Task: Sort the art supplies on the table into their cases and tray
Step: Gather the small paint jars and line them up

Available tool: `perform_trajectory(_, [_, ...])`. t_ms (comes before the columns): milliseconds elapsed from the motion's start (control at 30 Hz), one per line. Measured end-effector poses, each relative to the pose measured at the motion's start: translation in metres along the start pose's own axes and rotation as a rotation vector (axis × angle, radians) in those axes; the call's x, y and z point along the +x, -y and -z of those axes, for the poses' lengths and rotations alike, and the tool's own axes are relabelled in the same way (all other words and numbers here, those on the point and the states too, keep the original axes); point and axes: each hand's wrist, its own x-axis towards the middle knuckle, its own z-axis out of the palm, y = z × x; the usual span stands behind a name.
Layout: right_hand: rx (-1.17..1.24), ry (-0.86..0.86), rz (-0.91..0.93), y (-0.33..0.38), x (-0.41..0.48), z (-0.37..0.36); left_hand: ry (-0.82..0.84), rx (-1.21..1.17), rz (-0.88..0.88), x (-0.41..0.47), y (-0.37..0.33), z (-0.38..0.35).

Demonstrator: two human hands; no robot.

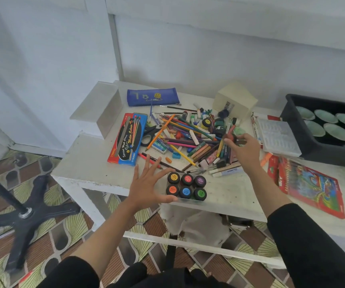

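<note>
One watercolour box (128, 139), lengthwise near-to-far.

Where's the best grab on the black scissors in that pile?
Take the scissors by the handle loops, coming from above on the pile's left side. Only the loops lie exposed, beside the water-colour pencil box. The blades run under the pencils, so probably draw them out leftward.

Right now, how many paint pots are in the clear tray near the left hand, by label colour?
Yellow pot: 1
Red pot: 1
Purple pot: 1
Orange pot: 1
Blue pot: 1
Green pot: 1
Total: 6
</note>
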Motion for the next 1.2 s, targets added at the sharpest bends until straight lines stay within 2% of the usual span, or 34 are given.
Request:
perform_trajectory(133, [0.185, 0.126, -0.071, 0.015, -0.038, 0.02, 0.001, 0.033, -0.004, 0.0, -0.001, 0.0])
perform_trajectory(233, [0.219, 0.243, -0.102, 0.014, -0.061, 0.029, -0.019, 0.005, -0.005, -0.001, -0.002, 0.0])
perform_trajectory(333, [0.167, 0.454, -0.099, 0.014, -0.081, 0.035, 0.003, 0.038, 0.018, 0.002, -0.001, -0.001])
perform_trajectory(467, [-0.039, 0.659, 0.024, 0.014, -0.094, 0.038, -0.001, 0.026, 0.009, 0.001, -0.002, -0.001])
perform_trajectory(700, [-0.238, 0.8, 0.05, 0.017, -0.099, 0.032, -0.011, -0.016, -0.005, -0.002, -0.003, 0.002])
perform_trajectory(967, [-0.36, 0.926, 0.081, 0.026, -0.097, 0.032, 0.009, 0.004, 0.007, -0.002, -0.004, 0.003])
perform_trajectory(1200, [-0.481, 0.938, 0.086, 0.032, -0.091, 0.03, 0.014, -0.003, 0.01, -0.002, -0.004, 0.003])
